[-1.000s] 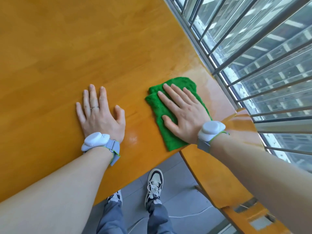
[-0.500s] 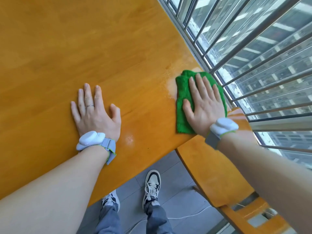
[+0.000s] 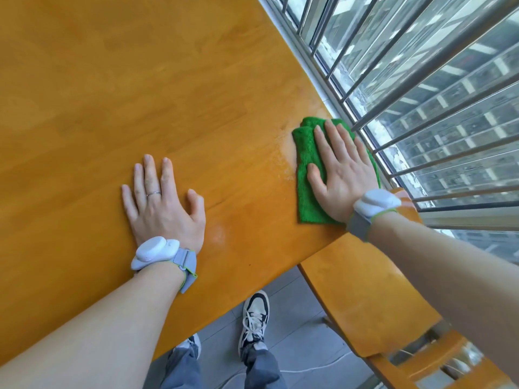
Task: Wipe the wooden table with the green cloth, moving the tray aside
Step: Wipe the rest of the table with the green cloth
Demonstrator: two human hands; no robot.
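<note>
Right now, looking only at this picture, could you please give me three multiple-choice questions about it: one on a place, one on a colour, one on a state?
1. Where does the green cloth lie on the wooden table?
A. near the corner by the window bars
B. at the table's middle
C. under the left hand

2. What colour are the wrist devices?
A. black
B. white
C. red

3. How is the left hand?
A. flat on the wood, fingers spread
B. gripping the cloth
C. lifted off the table

Answers: 1 A, the cloth reaches the edge by the window bars. 2 B, both wrist devices are white. 3 A, the right hand alone presses the cloth.
</note>
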